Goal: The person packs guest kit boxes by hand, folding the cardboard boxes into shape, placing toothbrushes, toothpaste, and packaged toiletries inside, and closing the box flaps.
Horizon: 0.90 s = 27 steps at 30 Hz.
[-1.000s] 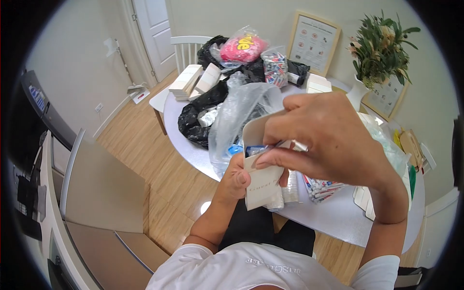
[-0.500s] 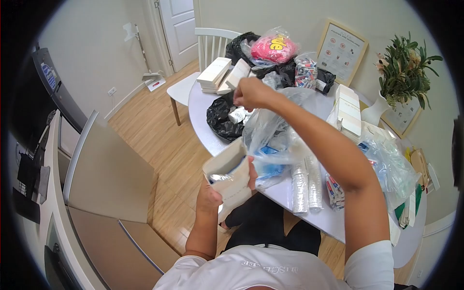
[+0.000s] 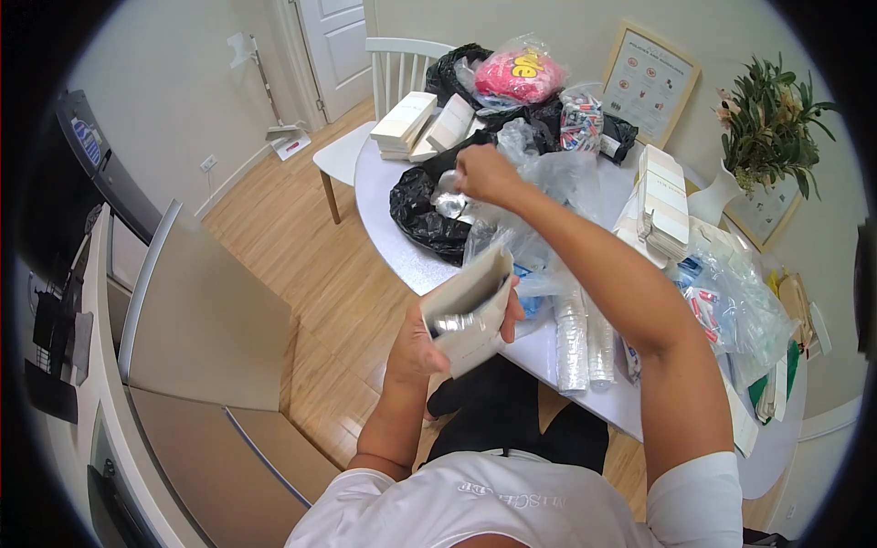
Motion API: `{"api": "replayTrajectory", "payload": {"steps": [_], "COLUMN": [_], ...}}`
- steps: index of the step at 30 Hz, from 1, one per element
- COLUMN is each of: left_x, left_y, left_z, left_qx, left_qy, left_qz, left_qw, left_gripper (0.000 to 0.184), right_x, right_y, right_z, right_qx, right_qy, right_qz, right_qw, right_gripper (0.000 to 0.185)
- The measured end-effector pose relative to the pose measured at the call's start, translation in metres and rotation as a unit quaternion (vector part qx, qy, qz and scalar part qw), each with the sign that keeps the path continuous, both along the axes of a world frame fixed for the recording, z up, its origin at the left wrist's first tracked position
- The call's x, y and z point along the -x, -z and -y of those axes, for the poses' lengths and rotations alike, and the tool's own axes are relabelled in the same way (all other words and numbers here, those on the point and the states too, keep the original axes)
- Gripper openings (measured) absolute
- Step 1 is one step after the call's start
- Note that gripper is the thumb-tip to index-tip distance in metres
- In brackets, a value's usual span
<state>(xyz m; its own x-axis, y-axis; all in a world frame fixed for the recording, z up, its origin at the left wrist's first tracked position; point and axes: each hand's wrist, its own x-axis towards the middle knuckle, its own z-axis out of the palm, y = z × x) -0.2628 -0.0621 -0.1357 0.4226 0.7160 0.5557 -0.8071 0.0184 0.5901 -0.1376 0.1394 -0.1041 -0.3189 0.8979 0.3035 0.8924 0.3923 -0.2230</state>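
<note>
My left hand (image 3: 422, 342) is wrapped round an open cream paper box (image 3: 475, 338), tilted with its mouth up. Inside the box lies a shiny clear-wrapped item (image 3: 457, 323), along with something dark that I cannot make out. My right hand (image 3: 487, 173) is over an opened black plastic bag (image 3: 418, 215), its fingers pinched at a small shiny wrapped item (image 3: 448, 183). More silvery-white wrapped pieces (image 3: 450, 205) sit in the bag beneath it. Crumpled clear plastic bags (image 3: 557, 178) lie beside and under my right forearm.
Stacks of cream boxes stand at the back left (image 3: 402, 121) and right (image 3: 660, 205) of the white table (image 3: 393, 265). Clear sleeves of stacked round items (image 3: 572, 342) lie near the front edge. Behind are a pink bag (image 3: 521, 78), a bag of small tubes (image 3: 581, 123) and a plant vase (image 3: 714, 196).
My right hand has lowered slightly towards the wrapped pieces in the black bag. My left hand has moved the box right and tipped it, so its inside shows more.
</note>
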Motion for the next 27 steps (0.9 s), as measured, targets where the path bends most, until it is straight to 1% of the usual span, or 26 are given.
{"api": "replayTrajectory", "payload": {"steps": [1, 2, 3, 4, 6, 8, 10, 11, 12, 15, 17, 18, 20, 21, 22, 23, 25, 26, 27], "left_x": [-0.006, -0.007, -0.009, -0.011, -0.015, -0.026, -0.044, -0.053, -0.062, -0.086, -0.102, -0.11, -0.128, -0.137, -0.145, -0.152, -0.165, -0.173, -0.18], "left_y": [-0.002, -0.005, -0.008, -0.01, -0.013, -0.015, -0.02, -0.023, -0.026, -0.034, -0.041, -0.045, -0.061, -0.07, -0.075, -0.078, -0.083, -0.087, -0.092], "left_z": [0.002, 0.003, 0.005, 0.006, 0.004, 0.002, 0.004, 0.006, 0.007, 0.011, 0.011, 0.011, 0.01, 0.007, 0.004, 0.0, -0.006, -0.009, -0.013], "left_qx": [0.023, 0.02, 0.044, 0.067, 0.051, 0.062, 0.06, 0.058, 0.056, 0.038, 0.032, 0.029, 0.028, 0.027, 0.025, 0.024, -0.019, -0.021, -0.055], "left_qy": [-0.022, -0.021, -0.019, -0.016, -0.006, 0.038, 0.06, 0.071, 0.085, 0.138, 0.154, 0.159, 0.173, 0.182, 0.191, 0.201, 0.159, 0.166, 0.172], "left_qz": [0.012, 0.011, -0.001, -0.012, -0.03, -0.044, -0.052, -0.062, -0.064, -0.084, -0.078, -0.072, -0.069, -0.05, -0.031, -0.033, -0.059, -0.061, -0.065], "left_qw": [0.999, 1.0, 0.999, 0.998, 0.998, 0.996, 0.995, 0.994, 0.993, 0.986, 0.984, 0.984, 0.982, 0.982, 0.981, 0.979, 0.985, 0.984, 0.981], "left_gripper": [0.101, 0.101, 0.101, 0.102, 0.101, 0.099, 0.099, 0.099, 0.099, 0.1, 0.1, 0.1, 0.098, 0.094, 0.091, 0.091, 0.08, 0.08, 0.076], "right_x": [-0.009, -0.016, -0.029, -0.04, -0.06, -0.082, -0.095, -0.101, -0.105, -0.127, -0.14, -0.148, -0.159, -0.163, -0.165, -0.167, -0.176, -0.181, -0.187], "right_y": [-0.019, -0.049, -0.072, -0.098, -0.145, -0.17, -0.172, -0.165, -0.163, -0.171, -0.182, -0.181, -0.178, -0.179, -0.178, -0.176, -0.174, -0.173, -0.172], "right_z": [0.007, 0.03, 0.043, 0.065, 0.12, 0.166, 0.195, 0.2, 0.21, 0.225, 0.237, 0.239, 0.241, 0.246, 0.248, 0.25, 0.258, 0.26, 0.26], "right_qx": [-0.03, -0.056, -0.09, -0.101, -0.083, -0.055, -0.06, -0.151, -0.132, -0.144, -0.102, -0.1, -0.188, -0.21, -0.212, -0.204, -0.164, -0.168, -0.144], "right_qy": [-0.004, -0.004, -0.048, -0.088, -0.211, -0.228, -0.256, -0.25, -0.217, -0.185, -0.181, -0.162, -0.176, -0.15, -0.138, -0.156, -0.156, -0.149, -0.134], "right_qz": [-0.01, -0.031, -0.055, -0.106, -0.215, -0.161, -0.128, -0.053, -0.042, -0.049, -0.065, -0.066, -0.052, -0.045, -0.045, -0.108, -0.199, -0.199, -0.218], "right_qw": [0.999, 0.998, 0.993, 0.985, 0.95, 0.959, 0.956, 0.955, 0.966, 0.971, 0.976, 0.979, 0.965, 0.965, 0.967, 0.96, 0.954, 0.954, 0.956], "right_gripper": [0.018, 0.018, 0.017, 0.015, 0.017, 0.013, 0.012, 0.013, 0.009, 0.009, 0.009, 0.009, 0.013, 0.017, 0.017, 0.017, 0.025, 0.025, 0.027]}}
